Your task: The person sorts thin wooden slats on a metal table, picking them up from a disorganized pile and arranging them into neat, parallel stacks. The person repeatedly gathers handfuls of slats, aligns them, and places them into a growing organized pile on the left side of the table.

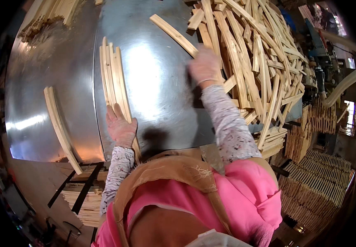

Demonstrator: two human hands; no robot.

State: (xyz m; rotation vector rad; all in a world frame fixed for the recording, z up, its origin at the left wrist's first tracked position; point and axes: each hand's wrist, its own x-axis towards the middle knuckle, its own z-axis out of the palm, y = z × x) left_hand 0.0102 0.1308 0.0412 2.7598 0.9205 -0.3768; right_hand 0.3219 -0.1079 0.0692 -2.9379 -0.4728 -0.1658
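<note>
My left hand (121, 126), in a pale glove, lies with its fingers stretched out over the near part of a small bundle of wooden strips (114, 76). These strips lie side by side on the metal table (145, 119), pointing away from me. Farther right, my right hand (206, 68), also gloved and smeared by motion, is closed around the near end of a single wooden strip (173, 34). That strip slants toward the far left. Just beyond this hand a large jumbled heap of wooden strips (248, 61) covers the right of the table.
Left of the bundle, a couple of strips (59, 125) lie together, overhanging the near edge. A neat stack of strips (48, 14) sits at the far left. Piled wood (85, 197) stands below the table at left, and stacked slats (318, 185) stand at right.
</note>
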